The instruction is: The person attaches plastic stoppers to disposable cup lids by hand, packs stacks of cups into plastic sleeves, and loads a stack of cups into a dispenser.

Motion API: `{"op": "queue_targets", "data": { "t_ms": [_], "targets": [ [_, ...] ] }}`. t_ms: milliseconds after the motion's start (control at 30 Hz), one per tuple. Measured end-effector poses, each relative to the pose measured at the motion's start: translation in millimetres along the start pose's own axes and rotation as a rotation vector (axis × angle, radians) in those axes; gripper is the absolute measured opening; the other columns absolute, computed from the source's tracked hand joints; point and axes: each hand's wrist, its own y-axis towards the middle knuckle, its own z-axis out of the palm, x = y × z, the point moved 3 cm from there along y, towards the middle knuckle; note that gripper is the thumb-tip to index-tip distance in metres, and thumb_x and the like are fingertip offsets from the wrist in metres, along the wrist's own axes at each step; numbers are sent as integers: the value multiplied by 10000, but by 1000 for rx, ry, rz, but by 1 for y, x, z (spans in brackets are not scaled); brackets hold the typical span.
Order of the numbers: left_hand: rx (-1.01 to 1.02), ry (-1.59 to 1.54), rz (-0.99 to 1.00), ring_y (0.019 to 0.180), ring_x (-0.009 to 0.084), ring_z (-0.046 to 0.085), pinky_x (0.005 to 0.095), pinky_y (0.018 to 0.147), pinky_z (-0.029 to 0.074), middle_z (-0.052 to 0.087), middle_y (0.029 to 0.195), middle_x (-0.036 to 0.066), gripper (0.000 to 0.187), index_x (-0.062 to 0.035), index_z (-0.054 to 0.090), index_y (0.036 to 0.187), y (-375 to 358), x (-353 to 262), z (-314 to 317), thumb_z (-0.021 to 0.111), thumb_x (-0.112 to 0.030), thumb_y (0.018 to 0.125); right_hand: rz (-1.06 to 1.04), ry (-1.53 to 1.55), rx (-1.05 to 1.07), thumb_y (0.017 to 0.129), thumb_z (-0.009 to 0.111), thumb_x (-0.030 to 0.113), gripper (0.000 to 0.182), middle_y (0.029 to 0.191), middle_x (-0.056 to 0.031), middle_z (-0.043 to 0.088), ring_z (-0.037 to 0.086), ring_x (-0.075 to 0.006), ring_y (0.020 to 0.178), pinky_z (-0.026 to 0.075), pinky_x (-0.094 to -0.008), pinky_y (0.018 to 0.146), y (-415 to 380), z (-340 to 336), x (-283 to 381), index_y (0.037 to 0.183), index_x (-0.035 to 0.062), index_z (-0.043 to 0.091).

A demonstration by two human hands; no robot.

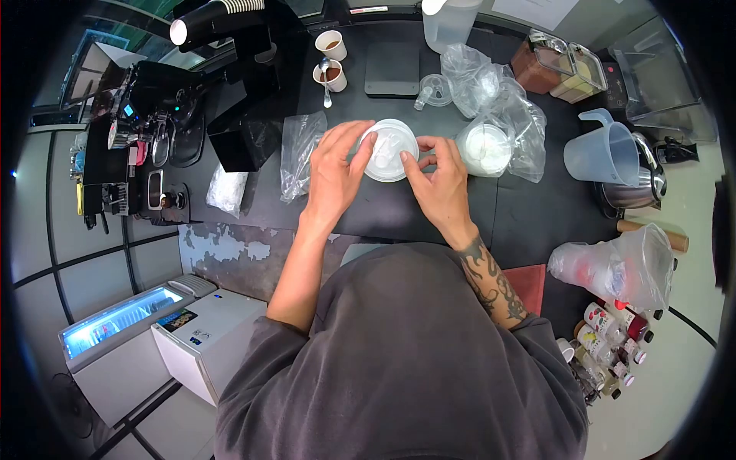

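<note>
A round white lid-like piece (389, 153) is held over the black counter, between both hands. My left hand (337, 159) grips its left rim, with the thumb on top and the fingers behind the edge. On the right rim, my right hand (438, 175) presses with thumb and curled fingers. What lies under the piece is hidden. Just right of my right hand, a clear plastic bag holds a stack of white round items (486, 149). An empty-looking clear bag (300, 152) lies left of my left hand.
Two paper cups (330, 77) with brown powder, one with a spoon, stand beyond the hands near a black scale (392, 69). A clear lid (435, 90) lies beside it. Pitcher (602, 153) and kettle (642, 184) stand right; bottles (606, 330) lower right; coffee machine (165, 100) left.
</note>
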Motion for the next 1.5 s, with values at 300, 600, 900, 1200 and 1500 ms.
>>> {"op": "queue_targets", "data": {
  "t_ms": [300,600,900,1200,1500],
  "targets": [
    [54,-190,-202,903,226,723,341,784,544,743,1136,147,252,-54,708,1242,2,9,16,619,-193,1052,17,120,-31,958,750,245,415,1178,-147,574,613,-183,841,570,-282,599,3,14,-14,1236,-18,589],
    [95,-227,-194,976,236,704,335,825,530,727,1189,133,324,-47,679,1295,4,6,12,679,-208,1015,4,34,22,941,773,317,544,1218,-142,571,591,-170,808,525,-313,667,7,11,-13,1347,13,577],
    [125,-271,-410,1210,298,672,394,965,528,680,1322,163,502,-46,603,1399,-10,8,-1,698,-336,1000,-1,-7,44,915,802,377,670,1251,-143,556,570,-179,806,517,-342,734,6,8,-5,1409,23,521],
    [135,-131,-290,1329,410,550,467,1143,417,623,1372,194,599,-16,546,1425,-74,73,-14,749,-306,942,25,-21,58,905,813,382,690,1287,-145,536,568,-181,799,510,-351,759,6,7,-7,1412,22,513],
    [217,503,-173,1507,506,241,690,1197,220,298,1650,183,650,-106,571,1419,-106,94,-26,838,-207,834,48,-27,68,898,824,370,710,1308,-148,525,569,-174,801,506,-343,752,8,7,-6,1423,16,503]
  ]
}}
